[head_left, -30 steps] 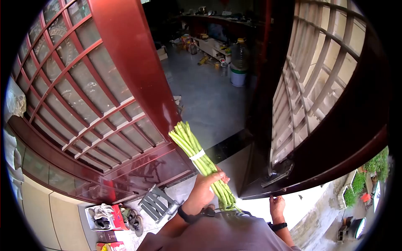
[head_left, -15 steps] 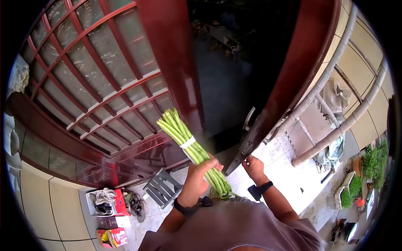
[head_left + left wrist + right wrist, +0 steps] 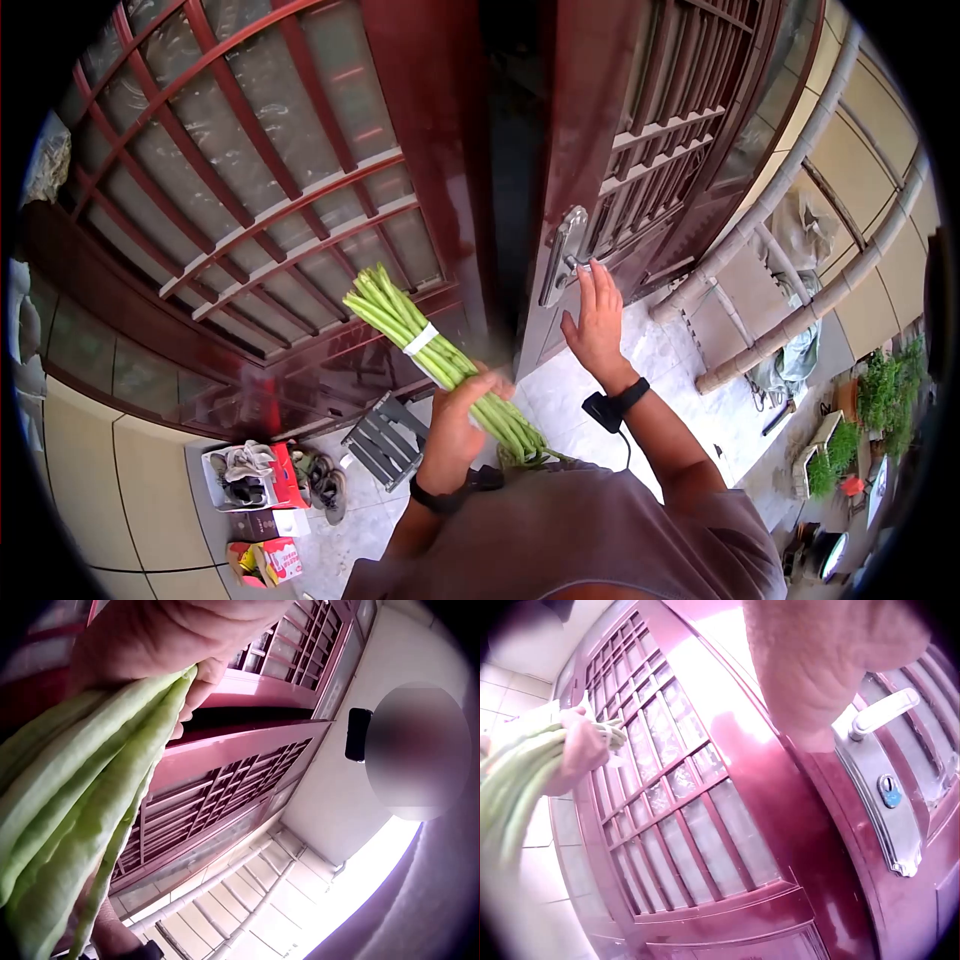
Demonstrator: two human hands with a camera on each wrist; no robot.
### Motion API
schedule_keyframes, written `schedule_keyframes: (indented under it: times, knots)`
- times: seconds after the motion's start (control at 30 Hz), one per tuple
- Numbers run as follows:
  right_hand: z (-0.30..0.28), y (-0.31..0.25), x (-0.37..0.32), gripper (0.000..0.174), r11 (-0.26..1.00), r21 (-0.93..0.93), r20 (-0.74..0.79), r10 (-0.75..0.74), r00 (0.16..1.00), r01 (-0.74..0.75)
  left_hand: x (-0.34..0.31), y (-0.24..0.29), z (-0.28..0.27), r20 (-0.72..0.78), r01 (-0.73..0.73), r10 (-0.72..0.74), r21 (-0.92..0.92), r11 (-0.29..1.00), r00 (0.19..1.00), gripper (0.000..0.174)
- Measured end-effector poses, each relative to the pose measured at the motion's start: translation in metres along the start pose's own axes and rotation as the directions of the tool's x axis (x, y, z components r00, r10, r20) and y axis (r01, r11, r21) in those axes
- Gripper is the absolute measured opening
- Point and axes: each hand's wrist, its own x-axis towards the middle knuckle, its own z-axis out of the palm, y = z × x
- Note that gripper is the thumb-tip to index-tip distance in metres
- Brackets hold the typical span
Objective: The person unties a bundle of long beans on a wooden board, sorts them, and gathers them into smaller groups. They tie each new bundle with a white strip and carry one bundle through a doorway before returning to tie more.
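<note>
My left hand point(image 3: 452, 430) grips a long bundle of green yardlong beans point(image 3: 447, 367) low down, with fingers and thumb wrapped round it. A white band point(image 3: 421, 338) circles the bundle above the hand. In the left wrist view the bean pods point(image 3: 82, 817) fill the lower left. My right hand point(image 3: 598, 325) is raised at the right red door leaf point(image 3: 575, 150), fingers extended, fingertips right at the lever handle point(image 3: 578, 263). The right wrist view shows the silver handle plate point(image 3: 866, 776) with its keyhole, beside the hand. A narrow dark gap separates the two leaves.
The left door leaf point(image 3: 425, 120) with lattice glass stands beside the beans. Below it are a grey folding stool point(image 3: 385, 440), a box of shoes point(image 3: 240, 475) and a cardboard box point(image 3: 265, 562). A bamboo ladder point(image 3: 760, 345) leans at the right, near potted plants point(image 3: 890, 385).
The right door leaf has swung inward toward the left one, narrowing the opening to a slit. My right hand has moved from the door's edge up to the handle, fingers straightened. The beans stay held.
</note>
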Motion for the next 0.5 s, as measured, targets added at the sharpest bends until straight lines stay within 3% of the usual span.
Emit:
schedule_keyframes:
  times: [0.1,0.2,0.37,0.5]
  knots:
    - [0.031,0.016,0.017,0.084,0.995,-0.104,0.184,0.027,0.983,-0.008,-0.001,0.000,-0.005,0.004,0.000,0.000,-0.027,1.000,1.000,0.009]
    - [0.057,0.020,0.028,0.081,0.990,-0.141,0.267,0.035,0.963,0.003,-0.004,0.009,0.003,-0.029,-0.007,0.006,-0.006,1.000,1.000,0.010]
    - [0.085,0.026,0.055,0.078,0.980,-0.185,0.218,-0.036,0.975,0.077,-0.001,0.009,-0.007,-0.045,-0.038,0.037,-0.015,0.999,0.998,0.013]
    - [0.092,0.015,0.073,0.077,0.971,-0.235,0.284,0.035,0.958,0.035,-0.002,0.012,-0.005,-0.055,-0.045,0.045,-0.014,0.999,0.997,0.014]
